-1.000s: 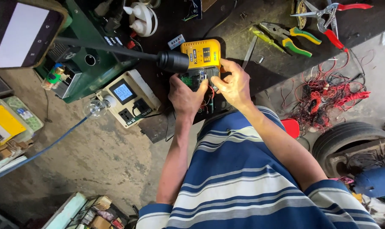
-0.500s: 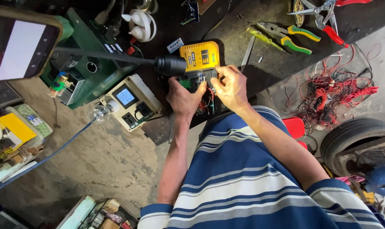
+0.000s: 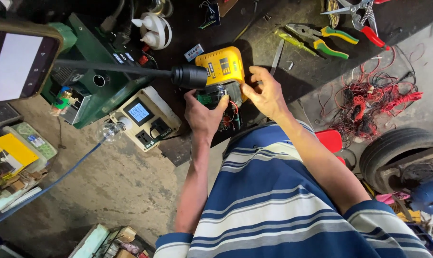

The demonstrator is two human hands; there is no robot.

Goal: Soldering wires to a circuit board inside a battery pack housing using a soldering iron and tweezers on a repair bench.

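Both hands, left hand [image 3: 203, 114] and right hand [image 3: 264, 93], grip the yellow device [image 3: 221, 67] at the bench edge.

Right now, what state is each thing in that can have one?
Yellow device: casing open, wiring exposed, gripped by both hands.
Left hand: closed on its lower edge.
Right hand: closed on its side.
Phone: screen lit.
Socket meter box: display lit.
Pliers: handles apart, lying unused.
Bulb: unlit.

A repair workshop: pliers [image 3: 321, 39], tangled red wires [image 3: 369, 102], a tyre [image 3: 398, 148] and a socket meter box [image 3: 147, 122] crowd the grimy counter [image 3: 274, 71].
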